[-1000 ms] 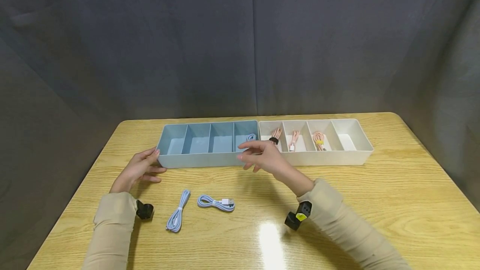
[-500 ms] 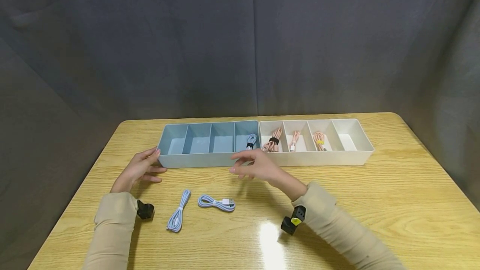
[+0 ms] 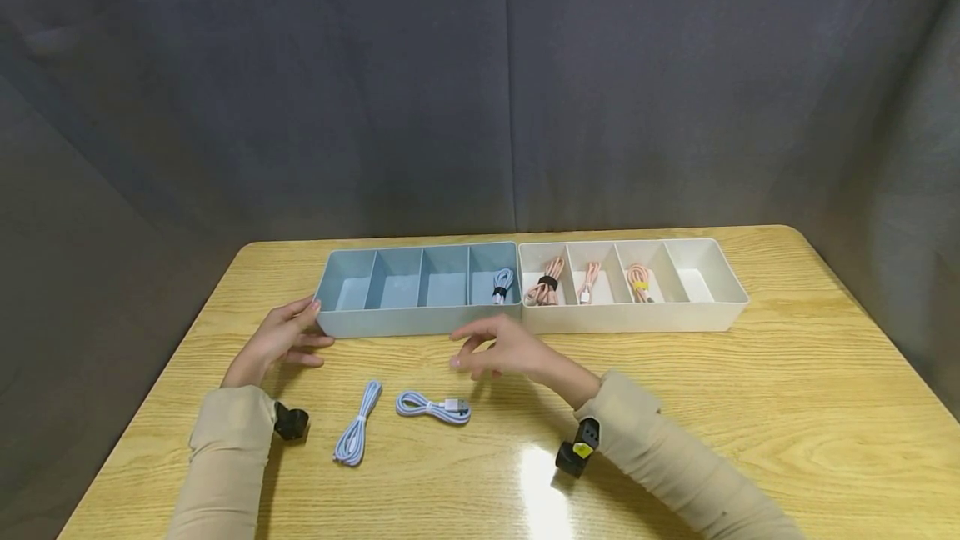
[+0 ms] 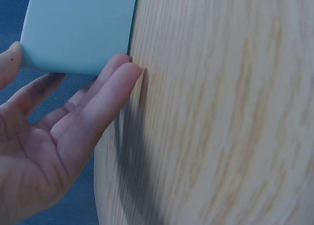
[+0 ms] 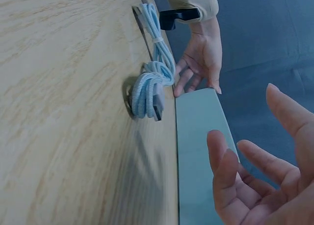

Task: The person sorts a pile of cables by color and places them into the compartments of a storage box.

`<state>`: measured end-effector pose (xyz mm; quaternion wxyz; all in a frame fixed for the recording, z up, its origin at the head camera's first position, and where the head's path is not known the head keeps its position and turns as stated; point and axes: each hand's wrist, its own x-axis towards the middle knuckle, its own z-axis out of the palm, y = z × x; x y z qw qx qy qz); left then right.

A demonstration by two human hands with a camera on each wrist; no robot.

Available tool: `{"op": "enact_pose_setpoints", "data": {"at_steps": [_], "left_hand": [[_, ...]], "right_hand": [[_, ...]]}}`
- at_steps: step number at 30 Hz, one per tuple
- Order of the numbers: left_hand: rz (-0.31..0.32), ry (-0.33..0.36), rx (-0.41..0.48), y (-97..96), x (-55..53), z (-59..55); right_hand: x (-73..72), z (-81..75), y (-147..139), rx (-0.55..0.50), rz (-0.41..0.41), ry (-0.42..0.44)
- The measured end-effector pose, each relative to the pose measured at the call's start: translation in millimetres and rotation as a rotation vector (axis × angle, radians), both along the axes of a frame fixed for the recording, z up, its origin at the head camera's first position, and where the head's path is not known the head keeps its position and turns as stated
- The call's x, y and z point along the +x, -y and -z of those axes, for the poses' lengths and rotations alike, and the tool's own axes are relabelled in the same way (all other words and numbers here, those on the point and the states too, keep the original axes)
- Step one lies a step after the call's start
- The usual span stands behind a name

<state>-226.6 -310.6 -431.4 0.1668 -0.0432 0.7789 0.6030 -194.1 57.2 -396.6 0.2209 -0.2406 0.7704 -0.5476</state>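
Observation:
My left hand (image 3: 277, 338) touches the near left corner of a blue divided organizer box (image 3: 405, 323); its thumb is at the rim and its fingers lie extended along the end. In front of that box my right hand (image 3: 510, 348) hovers over the table with spread fingers and nothing between them. Closest to it is a looped light-blue USB cable (image 3: 432, 407) with a white tie and its plug facing right. A second bundled light-blue cable (image 3: 360, 423) lies to the left of that one. Another blue cable (image 3: 502, 280), with a black strap, sits in the box's rightmost compartment.
A white divided box (image 3: 622, 319) stands end to end with the blue one. Pink bundled cables (image 3: 551, 277) occupy its three left compartments. Behind the wooden table (image 3: 787, 407) hangs a dark grey curtain (image 3: 375, 107).
My right hand has drawn back from the blue box's rightmost compartment, toward the near side and a little left, uncovering the strapped cable there. The left hand stays at the box corner.

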Motion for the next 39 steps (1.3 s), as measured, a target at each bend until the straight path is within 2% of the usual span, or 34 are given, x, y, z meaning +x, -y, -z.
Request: {"op": "enact_pose_setpoints", "data": {"at_steps": [8,19,29,39], "left_hand": [[-0.004,-0.001,0.007,4.8,-4.7,10.0],[-0.001,0.001,0.003,-0.4,0.7,1.6],[-0.009,0.0,0.006,2.4,-1.3,4.0],[-0.002,-0.005,0.006,4.2,-4.6,7.8]], "right_hand": [[-0.3,7.7,3.4,0.055,-0.017,-0.025],[2.9,12.3,6.5,0.144,-0.031,-0.054],[4.9,21.5,10.4,0.117,-0.04,0.011],[10.1,24.2,14.0,0.145,-0.055,0.045]]}}
